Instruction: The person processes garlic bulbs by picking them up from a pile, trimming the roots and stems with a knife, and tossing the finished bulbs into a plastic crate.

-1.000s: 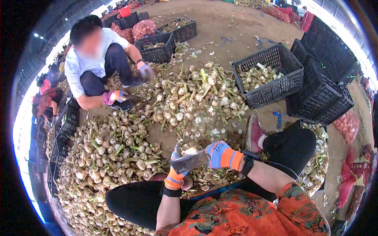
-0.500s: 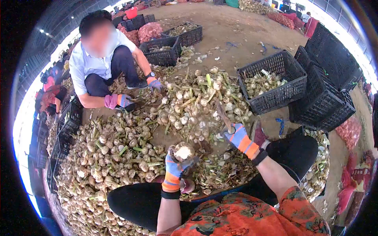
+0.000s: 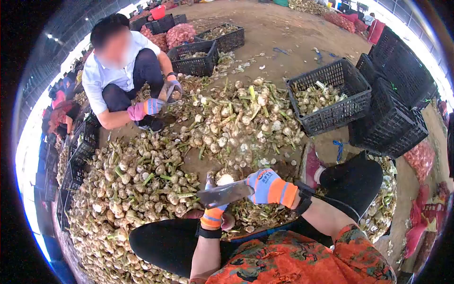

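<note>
Left hand [image 3: 214,213] is holding a bulb [image 3: 225,179], partly curled around it, right hand [image 3: 269,185] is gripping a knife [image 3: 228,194], closed tight, blade crossing before left hand, garlic [image 3: 137,189] lying nearby.

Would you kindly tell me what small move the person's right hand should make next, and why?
Probably a short, careful trimming stroke at the garlic bulb: the right hand grips the knife, its blade crossing in front of the left hand, which holds the bulb with a pale face showing. Whether the blade touches it is unclear.
</note>
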